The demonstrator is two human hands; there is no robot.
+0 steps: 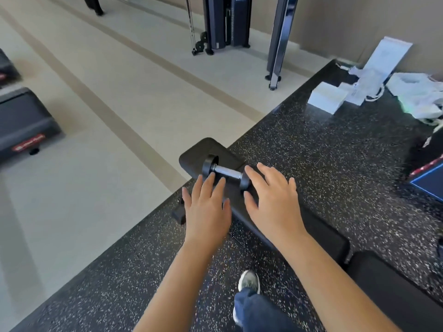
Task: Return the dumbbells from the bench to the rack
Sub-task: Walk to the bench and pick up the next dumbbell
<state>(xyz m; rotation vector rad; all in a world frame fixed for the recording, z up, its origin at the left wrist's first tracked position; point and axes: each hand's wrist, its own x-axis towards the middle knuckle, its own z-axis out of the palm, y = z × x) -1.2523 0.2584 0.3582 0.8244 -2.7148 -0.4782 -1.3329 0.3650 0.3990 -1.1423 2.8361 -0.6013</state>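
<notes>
A small dumbbell (225,173) with black round heads and a silver handle lies across the far end of a black padded bench (203,152). My left hand (207,207) hovers over the bench just short of the dumbbell's left head, fingers spread and holding nothing. My right hand (273,200) is beside it, fingers apart, its fingertips at the dumbbell's right head. No rack is in view.
The bench stands on black speckled rubber flooring (335,164) that borders a pale floor at left. White bags and boxes (374,82) lie at the far right. A cable machine (225,22) stands at the back, treadmill ends (21,123) at left. My shoe (249,281) is below.
</notes>
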